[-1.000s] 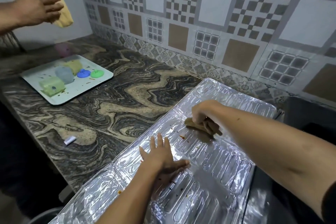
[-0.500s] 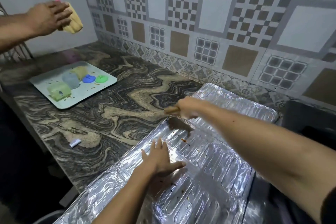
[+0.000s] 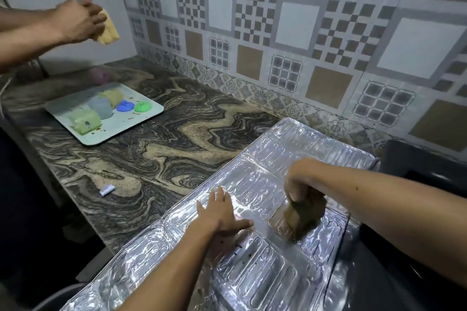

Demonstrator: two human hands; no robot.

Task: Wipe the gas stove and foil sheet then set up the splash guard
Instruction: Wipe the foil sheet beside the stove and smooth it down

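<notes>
- Silver, embossed aluminium foil sheet [image 3: 265, 247] takes up most of the head view, lying flat on the swirly brown-and-black marble countertop [image 3: 151, 159], with its right edge butting up against the dark gas stove [image 3: 417, 171].
- The person's left hand [image 3: 222, 212] is spread flat on the foil, palm down, fingers wide and gripping nothing. Looks like it's there purely to pin the flimsy sheet so it doesn't skate around under the wiping.
- The right hand [image 3: 300, 182] is clenched around a bunched-up brownish cleaning cloth [image 3: 303, 217], knuckles up, pressing the wad down onto the foil near its right side.
- A few dark crumbs [image 3: 242, 251] sit on the foil just below the left hand, so that patch probably needs a pass yet.
- The foil is lying flat, so the splash guard setup looks not started.
- Far left, someone else's hand [image 3: 80, 20] holds a yellowish cloth [image 3: 108, 30] up in the air near the patterned tile wall [image 3: 290, 33].
- Below it sits a pale green rectangular tray [image 3: 141, 121] with small coloured plastic bits, well apart from the foil.
- A small white scrap [image 3: 107, 189] lies on the counter between them.
</notes>
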